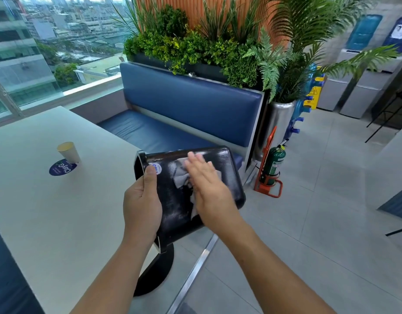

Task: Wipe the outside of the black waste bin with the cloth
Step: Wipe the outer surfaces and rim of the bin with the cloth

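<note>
Far left of our left hand's fingers, a round dark-blue sticker (63, 168) on the pale table (48, 211) shows white letters, upside down to us, that seem to read "Clayg"; the smaller print is too blurred. A paper cup (68, 152) stands at that sticker's far edge. Our left hand (142, 200) grips the black waste bin (229, 168) at its open rim, thumb on the outer wall and fingers curled under, so the bin is held on its side in the air past the table's corner. At the thumb tip sits a white and blue label (155, 169), half covered and unreadable. Just right of it the white cloth (180, 177) lies on the bin's wall, pressed flat under our right hand (207, 184), whose fingers are straight and together. Beyond those fingertips runs a blue padded bench (191, 100) topped with green plants (195, 46). Right of the fingers a green fire extinguisher (274, 166) stands in an orange stand, its label too small to read, with a yellow floor sign (313, 96) farther back. The floor (320, 200) is grey tile, and a wide window (37, 41) at far left looks out on city buildings.
</note>
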